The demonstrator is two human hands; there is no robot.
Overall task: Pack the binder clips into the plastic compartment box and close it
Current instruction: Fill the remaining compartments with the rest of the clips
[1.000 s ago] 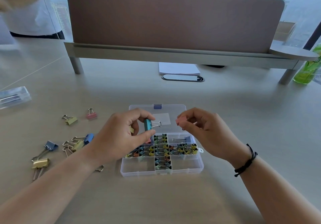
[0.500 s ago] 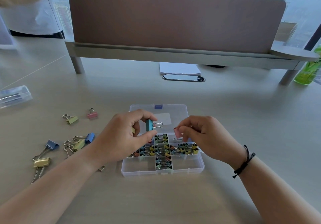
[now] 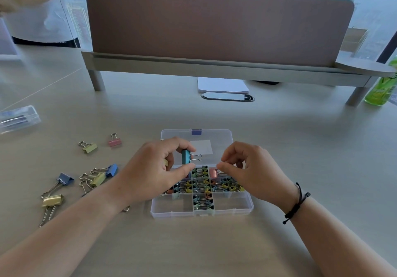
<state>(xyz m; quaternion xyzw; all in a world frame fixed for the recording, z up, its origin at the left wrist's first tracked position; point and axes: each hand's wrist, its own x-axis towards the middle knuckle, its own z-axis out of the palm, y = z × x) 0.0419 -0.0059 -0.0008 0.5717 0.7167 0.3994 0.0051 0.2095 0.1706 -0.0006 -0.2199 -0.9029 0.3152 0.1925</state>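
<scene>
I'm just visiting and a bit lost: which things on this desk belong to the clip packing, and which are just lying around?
Part of the job:
- compartment box
- teal clip in the left hand
- pink clip under the right hand
- loose clips on the desk

Just lying about:
- green bottle
- paper stack
- clear case

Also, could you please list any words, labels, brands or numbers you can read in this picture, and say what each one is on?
None can be read.
Green bottle: its label print is too blurred to read.
White sticker on the plastic box lid: looks blank.
Clear case at the left: dark marks, unreadable.
</scene>
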